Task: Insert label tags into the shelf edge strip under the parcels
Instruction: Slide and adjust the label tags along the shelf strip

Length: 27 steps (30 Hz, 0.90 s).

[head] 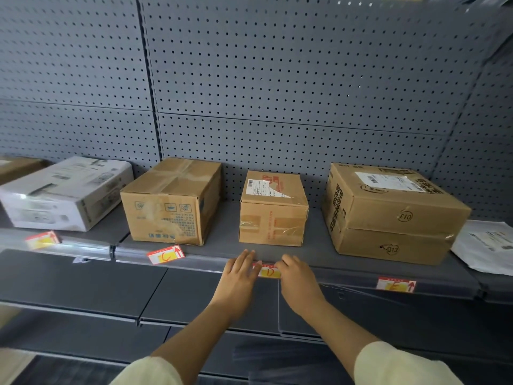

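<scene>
Presently, head view, the only one supplied. Both hands at the shelf edge strip (pixel 347 273), directly below the small middle parcel (pixel 273 209). Left hand (pixel 238 276) flat against the strip, fingers extended and close together, tips reaching onto the shelf lip. Right hand (pixel 298 276) curled, fingertips pressed at the right end of the tag marked D (pixel 268 270). Tag held between the two hands, only its middle showing; whether fully seated in the channel cannot be told, both ends being covered.

Other tags noted: tag marked C (pixel 165 254) under the large taped parcel (pixel 172 201), visibly tilted, its right end riding above the strip; tag marked E (pixel 396 284) under the stacked parcel (pixel 388 212), lying level; a further tag (pixel 42 240) under the white box (pixel 63 193), also tilted and blurred.

Risks, judged from present state:
- Tag D left askew like C, if one end is pushed home ahead of the other.
- Creasing or buckling of the thin card under uneven pressure from the two hands.
- Tag popping out on release, if the lower edge is not caught behind the clear lip.
- Misalignment with the parcel above, if slid sideways while seating.
- Tilted C likely to fall free unless reseated.
</scene>
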Motion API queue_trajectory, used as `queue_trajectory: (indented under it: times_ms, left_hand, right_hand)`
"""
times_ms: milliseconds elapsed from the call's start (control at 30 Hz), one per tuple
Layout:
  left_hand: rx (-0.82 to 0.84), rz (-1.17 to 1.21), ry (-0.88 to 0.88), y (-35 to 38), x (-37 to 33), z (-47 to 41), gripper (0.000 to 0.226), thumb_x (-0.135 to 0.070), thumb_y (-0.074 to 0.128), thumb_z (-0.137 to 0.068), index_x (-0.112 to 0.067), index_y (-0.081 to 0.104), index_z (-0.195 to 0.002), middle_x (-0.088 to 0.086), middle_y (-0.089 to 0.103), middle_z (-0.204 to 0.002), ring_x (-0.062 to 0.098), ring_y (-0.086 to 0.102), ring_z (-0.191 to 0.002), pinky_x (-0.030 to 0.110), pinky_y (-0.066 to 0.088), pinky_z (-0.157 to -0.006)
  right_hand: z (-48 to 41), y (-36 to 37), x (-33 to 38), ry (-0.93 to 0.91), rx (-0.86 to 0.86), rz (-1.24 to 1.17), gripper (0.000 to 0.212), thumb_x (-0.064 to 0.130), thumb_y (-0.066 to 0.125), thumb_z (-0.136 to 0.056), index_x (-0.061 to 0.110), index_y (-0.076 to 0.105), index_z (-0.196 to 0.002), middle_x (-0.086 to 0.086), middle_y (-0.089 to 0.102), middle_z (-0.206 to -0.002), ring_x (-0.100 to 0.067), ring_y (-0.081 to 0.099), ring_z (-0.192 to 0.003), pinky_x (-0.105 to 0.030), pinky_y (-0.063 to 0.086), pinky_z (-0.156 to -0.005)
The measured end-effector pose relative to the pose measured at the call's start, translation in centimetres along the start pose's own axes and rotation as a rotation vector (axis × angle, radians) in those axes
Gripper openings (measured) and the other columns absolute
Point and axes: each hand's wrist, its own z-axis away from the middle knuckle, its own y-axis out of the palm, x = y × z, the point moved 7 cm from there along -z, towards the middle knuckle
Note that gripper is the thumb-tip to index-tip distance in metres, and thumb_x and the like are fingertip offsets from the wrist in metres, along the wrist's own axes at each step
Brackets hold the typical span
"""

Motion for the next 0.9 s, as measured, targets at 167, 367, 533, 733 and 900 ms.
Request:
queue_trajectory:
  times_ms: [167,367,533,733,900]
  left_hand:
    - [-0.05,-0.048,0.011,-0.3,-0.2,-0.1,0.074,-0.019,0.092,-0.033,-0.02,0.075,-0.105,0.01,0.071,-0.117,0.027,0.068,-0.108,0.04,0.056,-0.084]
    - [-0.036,0.003,-0.032,-1.4,-0.4,0.4,0.067,-0.014,0.078,-0.068,-0.018,0.057,-0.131,0.014,0.049,-0.145,0.031,0.045,-0.136,0.043,0.039,-0.108]
    - [-0.012,0.025,-0.074,-2.0,0.3,0.4,0.064,-0.011,0.051,-0.092,-0.024,0.025,-0.15,0.004,0.011,-0.163,0.023,0.009,-0.15,0.04,0.008,-0.121]
    - [-0.06,0.057,-0.163,-3.7,3.0,1.5,0.063,-0.012,0.047,-0.091,-0.023,0.027,-0.15,0.002,0.025,-0.159,0.021,0.023,-0.146,0.037,0.015,-0.119]
    - [-0.063,0.064,-0.245,-3.6,6.6,4.6,0.058,-0.012,0.05,-0.087,-0.015,0.04,-0.144,0.006,0.043,-0.148,0.027,0.039,-0.138,0.041,0.025,-0.114]
  right_hand:
    - [0.1,-0.1,0.3,-0.007,0.034,0.011,0.032,0.003,0.055,-0.086,0.008,0.058,-0.118,-0.007,0.053,-0.118,-0.027,0.05,-0.11,-0.035,0.04,-0.093]
    - [0.1,-0.8,-1.1,0.059,0.044,-0.186,0.034,0.007,0.049,-0.092,0.012,0.058,-0.124,-0.005,0.054,-0.121,-0.024,0.05,-0.114,-0.036,0.047,-0.091]
    - [0.2,-2.1,-3.2,0.173,-0.02,-0.312,0.032,0.008,0.05,-0.093,0.015,0.062,-0.121,-0.003,0.06,-0.121,-0.02,0.057,-0.11,-0.034,0.05,-0.093]
    - [-0.7,-2.4,-1.1,0.089,-0.019,-0.299,0.031,0.007,0.046,-0.093,0.017,0.063,-0.116,-0.001,0.06,-0.119,-0.022,0.057,-0.109,-0.037,0.05,-0.089]
    - [-1.7,-1.0,4.6,-0.016,0.028,-0.287,0.03,0.008,0.047,-0.093,0.02,0.061,-0.117,0.0,0.057,-0.118,-0.023,0.057,-0.108,-0.039,0.05,-0.088]
